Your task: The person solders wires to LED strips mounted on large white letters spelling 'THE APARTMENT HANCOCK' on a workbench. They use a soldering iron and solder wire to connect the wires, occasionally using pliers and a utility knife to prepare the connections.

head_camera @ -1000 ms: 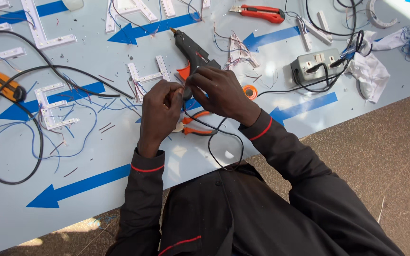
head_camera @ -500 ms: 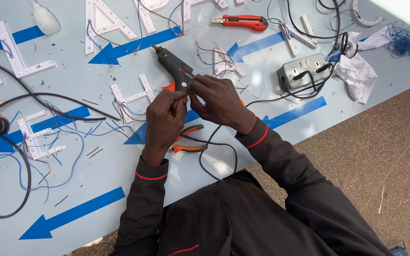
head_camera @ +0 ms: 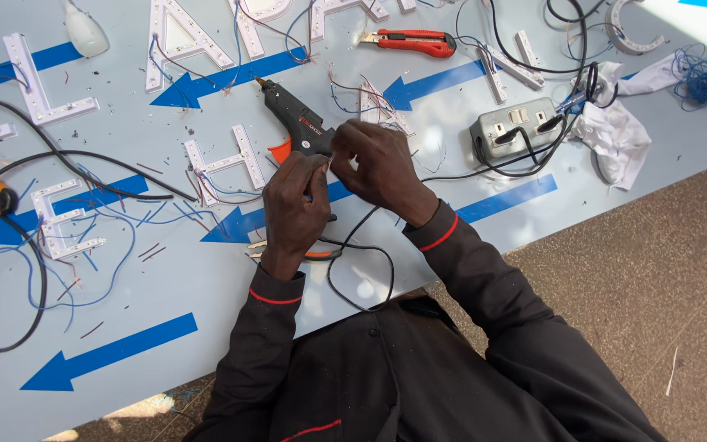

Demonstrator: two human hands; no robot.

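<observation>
Fingers [head_camera: 318, 168] of the left hand [head_camera: 294, 209] are pinched against those of the right hand [head_camera: 380, 164], both closed on something thin and pale between them — a bit of wire or a wire end, too small to tell which. The hands meet over the middle of the pale blue table [head_camera: 206, 286], just near of the black glue gun [head_camera: 298, 127], which lies flat with its nozzle pointing far-left and nobody holding it.

As for progress, I judge the work mid-way: several white letter shells [head_camera: 222, 162] with small lights inside already lie across the far and left side, some trailing blue and red wires [head_camera: 116, 229], so those look wired. Loose offcuts scattered about suggest more joining remains. The orange-handled pliers [head_camera: 317, 252] sit under the left wrist, untouched, and the red utility knife [head_camera: 411, 41] rests at the far edge. A grey socket box [head_camera: 513, 124] lies to the right — cables plugged in.
</observation>
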